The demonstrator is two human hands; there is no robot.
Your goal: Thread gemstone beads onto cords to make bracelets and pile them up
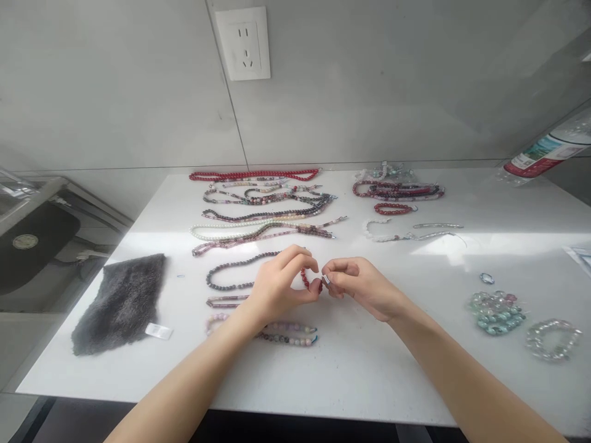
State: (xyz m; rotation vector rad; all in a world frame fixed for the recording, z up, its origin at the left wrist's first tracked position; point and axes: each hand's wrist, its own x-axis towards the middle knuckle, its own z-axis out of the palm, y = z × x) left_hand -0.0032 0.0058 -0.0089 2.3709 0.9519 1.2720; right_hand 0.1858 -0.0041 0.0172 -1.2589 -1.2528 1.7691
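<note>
Nearest us, our left hand (277,286) and right hand (362,288) pinch narrowly above the white counter (369,369), almost touching: the left holds a short strand of round red beads (305,279), the right a small silver clasp (325,279). Farther away lie many beaded strands (263,215); left, one grey fur mat (119,304); right, two glassy bead bracelets (553,339).

a shaggy grey fur pad (119,304) lies on the left of the white worktop (351,381), with a small white label (159,331) touching its lower corner. rows of bead strands spread across the far side, among them a red strand (253,175) and a pearly white one (231,229). a loop of green glass beads (497,312) sits right, beside a clear bead bracelet (553,339). a white wall socket (242,43) sits above, and a dark sink (39,246) lies off the left edge.
</note>
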